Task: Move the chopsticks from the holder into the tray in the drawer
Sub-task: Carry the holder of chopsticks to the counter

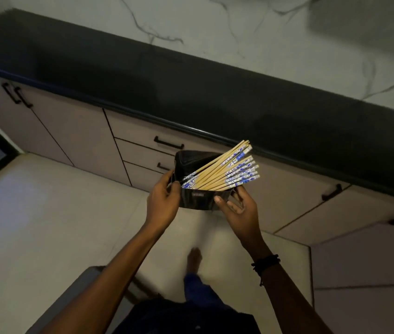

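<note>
A black rectangular holder [202,200] hangs in the air in front of the cabinets, held from both sides. My left hand [163,201] grips its left edge and my right hand [238,208] cups its right lower corner. Several wooden chopsticks [224,173] with blue-and-white patterned ends lean out of the holder toward the upper right, fanned apart. A stack of drawers [142,153] with black handles sits just behind the holder, all closed. No tray is in view.
A black countertop [191,97] runs diagonally across the view above pale cabinet doors [53,131], under a marbled white wall. Pale floor tiles [46,225] lie below. My bare foot [194,257] is on the floor under the holder.
</note>
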